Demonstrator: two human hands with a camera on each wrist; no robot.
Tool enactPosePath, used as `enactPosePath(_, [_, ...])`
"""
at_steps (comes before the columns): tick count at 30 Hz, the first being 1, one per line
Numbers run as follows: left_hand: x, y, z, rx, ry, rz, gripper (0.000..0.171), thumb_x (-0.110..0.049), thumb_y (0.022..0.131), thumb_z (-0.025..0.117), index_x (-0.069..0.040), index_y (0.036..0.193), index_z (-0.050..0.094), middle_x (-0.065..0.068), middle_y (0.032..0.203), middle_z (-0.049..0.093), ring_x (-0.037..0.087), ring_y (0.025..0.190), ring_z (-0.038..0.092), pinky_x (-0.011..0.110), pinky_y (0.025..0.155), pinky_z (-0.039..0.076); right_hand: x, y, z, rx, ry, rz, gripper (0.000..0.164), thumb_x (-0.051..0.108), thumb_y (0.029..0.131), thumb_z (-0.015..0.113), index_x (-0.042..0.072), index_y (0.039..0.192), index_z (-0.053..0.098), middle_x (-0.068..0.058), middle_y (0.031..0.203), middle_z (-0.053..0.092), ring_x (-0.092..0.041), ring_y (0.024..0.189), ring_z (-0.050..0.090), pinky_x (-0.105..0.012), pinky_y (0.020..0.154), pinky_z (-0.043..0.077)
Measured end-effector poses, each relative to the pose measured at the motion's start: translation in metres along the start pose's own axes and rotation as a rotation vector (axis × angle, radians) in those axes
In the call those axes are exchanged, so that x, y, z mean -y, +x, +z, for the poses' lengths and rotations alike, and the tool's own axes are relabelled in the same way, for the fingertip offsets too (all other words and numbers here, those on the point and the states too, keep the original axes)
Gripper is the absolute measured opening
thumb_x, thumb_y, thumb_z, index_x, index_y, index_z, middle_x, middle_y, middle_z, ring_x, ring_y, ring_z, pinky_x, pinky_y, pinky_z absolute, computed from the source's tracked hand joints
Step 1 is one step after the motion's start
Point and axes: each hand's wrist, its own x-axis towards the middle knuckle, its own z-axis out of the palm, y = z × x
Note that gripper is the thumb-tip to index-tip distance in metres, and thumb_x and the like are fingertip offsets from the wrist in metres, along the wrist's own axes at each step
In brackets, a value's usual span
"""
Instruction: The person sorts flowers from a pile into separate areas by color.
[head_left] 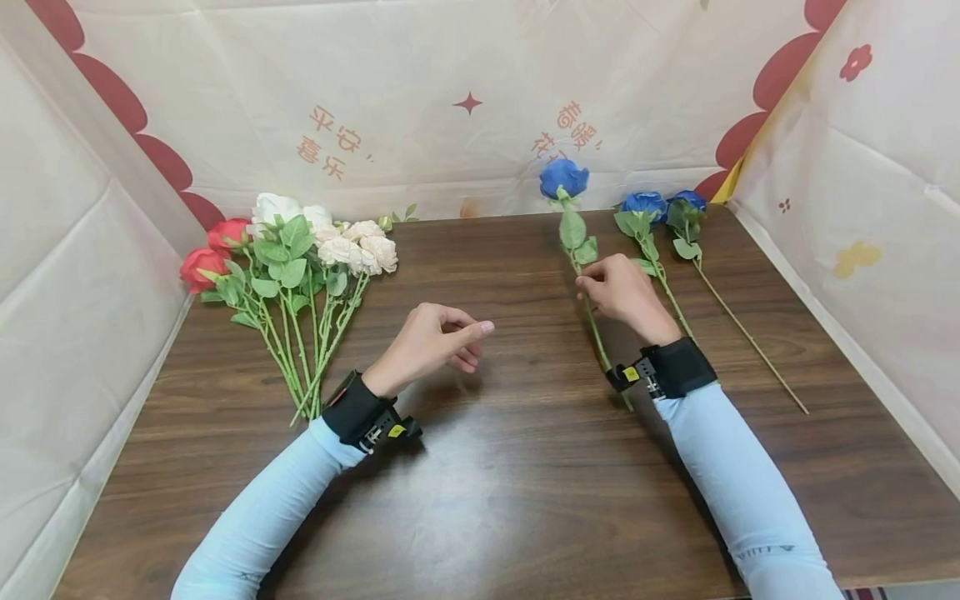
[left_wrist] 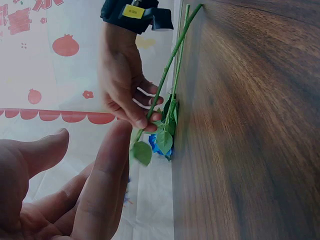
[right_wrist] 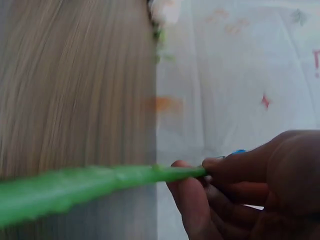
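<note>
My right hand (head_left: 618,287) pinches the green stem of a blue rose (head_left: 564,179) between thumb and fingers, just below its leaves. The bloom leans up toward the back cloth, and in the right wrist view the stem (right_wrist: 100,185) runs close past the camera. My left hand (head_left: 435,337) hovers over the middle of the table with relaxed, slightly bent fingers and nothing in them. Two more blue roses, one with its bloom (head_left: 643,205) just right of my hand and another (head_left: 686,200) farther right, lie on the table.
On the left of the brown wooden table (head_left: 480,492) lies a bunch of red roses (head_left: 202,268), white roses (head_left: 276,210) and pale pink flowers (head_left: 360,248), stems toward my left wrist. Printed cloth (head_left: 465,50) stands along the back and both sides.
</note>
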Motion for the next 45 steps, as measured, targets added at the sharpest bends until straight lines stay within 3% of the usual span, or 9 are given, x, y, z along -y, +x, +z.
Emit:
enactPosePath(2, [0.000, 0.000, 0.000, -0.001, 0.004, -0.005, 0.033, -0.031, 0.098, 0.072, 0.001, 0.103, 0.076, 0.034, 0.093, 0.073, 0.023, 0.067, 0.076, 0.056, 0.075, 0.063, -0.010, 0.002, -0.001, -0.043, -0.055, 0.014, 0.030, 0.020, 0.106, 0.055, 0.002, 0.107, 0.079, -0.015, 0.089, 0.077, -0.018, 0.059, 0.063, -0.030, 0.053, 0.047])
enactPosePath(4, [0.000, 0.000, -0.001, -0.001, 0.008, -0.010, 0.033, -0.031, 0.098, 0.072, 0.002, 0.103, 0.076, 0.033, 0.094, 0.073, 0.023, 0.067, 0.076, 0.056, 0.075, 0.063, -0.019, 0.003, -0.002, -0.084, -0.115, 0.026, 0.035, 0.020, 0.106, 0.054, 0.005, 0.084, 0.076, -0.010, 0.071, 0.067, -0.019, 0.054, 0.052, -0.029, 0.050, 0.036])
enactPosePath(6, [0.001, 0.000, -0.001, -0.001, 0.011, -0.013, 0.033, -0.031, 0.099, 0.072, 0.001, 0.103, 0.076, 0.034, 0.094, 0.073, 0.023, 0.067, 0.076, 0.056, 0.076, 0.063, -0.026, 0.003, -0.002, -0.121, -0.174, 0.040, 0.042, 0.020, 0.105, 0.054, 0.009, 0.065, 0.064, -0.003, 0.058, 0.050, -0.020, 0.052, 0.040, -0.029, 0.049, 0.027])
enactPosePath(8, [0.001, 0.000, -0.001, -0.001, 0.010, -0.016, 0.032, -0.031, 0.099, 0.072, 0.000, 0.103, 0.076, 0.035, 0.095, 0.073, 0.023, 0.067, 0.076, 0.056, 0.076, 0.063, -0.031, 0.004, -0.001, -0.136, -0.212, 0.069, 0.048, 0.019, 0.104, 0.054, 0.013, 0.057, 0.048, 0.001, 0.054, 0.034, -0.021, 0.051, 0.036, -0.030, 0.049, 0.023])
enactPosePath(10, [0.001, 0.000, -0.001, 0.000, 0.011, -0.014, 0.032, -0.032, 0.099, 0.071, 0.000, 0.104, 0.075, 0.035, 0.096, 0.073, 0.024, 0.067, 0.076, 0.056, 0.075, 0.063, -0.036, 0.004, -0.001, -0.146, -0.248, 0.098, 0.050, 0.017, 0.103, 0.053, 0.017, 0.055, 0.039, 0.003, 0.054, 0.026, -0.022, 0.050, 0.034, -0.031, 0.048, 0.024])
enactPosePath(18, [0.002, 0.002, 0.000, 0.004, 0.012, -0.010, 0.035, -0.033, 0.100, 0.071, 0.001, 0.106, 0.075, 0.032, 0.092, 0.073, 0.024, 0.066, 0.075, 0.055, 0.073, 0.064, -0.050, 0.006, 0.000, -0.164, -0.329, 0.158, 0.049, 0.015, 0.102, 0.055, 0.017, 0.057, 0.037, 0.003, 0.058, 0.022, -0.024, 0.053, 0.037, -0.037, 0.051, 0.030])
enactPosePath(25, [0.003, 0.003, 0.001, 0.007, 0.026, -0.007, 0.039, -0.033, 0.100, 0.069, 0.005, 0.109, 0.074, 0.031, 0.091, 0.072, 0.024, 0.066, 0.075, 0.054, 0.074, 0.064, -0.053, 0.007, 0.001, -0.187, -0.314, 0.156, 0.049, 0.011, 0.098, 0.055, 0.018, 0.053, 0.035, 0.004, 0.059, 0.020, -0.022, 0.056, 0.031, -0.036, 0.053, 0.027])
enactPosePath(33, [0.005, 0.002, 0.000, 0.011, 0.013, -0.014, 0.041, -0.032, 0.101, 0.069, 0.007, 0.112, 0.072, 0.036, 0.095, 0.071, 0.023, 0.065, 0.075, 0.057, 0.074, 0.063, -0.059, 0.008, 0.000, -0.193, -0.275, 0.176, 0.039, 0.010, 0.093, 0.057, 0.014, 0.055, 0.052, -0.002, 0.058, 0.040, -0.029, 0.059, 0.045, -0.038, 0.053, 0.030])
enactPosePath(45, [0.005, 0.003, 0.001, 0.017, 0.033, -0.036, 0.040, -0.031, 0.101, 0.068, 0.008, 0.112, 0.072, 0.034, 0.095, 0.071, 0.024, 0.066, 0.075, 0.054, 0.072, 0.064, -0.063, 0.011, -0.001, -0.169, -0.257, 0.188, 0.039, 0.004, 0.089, 0.053, 0.016, 0.054, 0.044, 0.002, 0.055, 0.029, -0.023, 0.055, 0.034, -0.036, 0.053, 0.024])
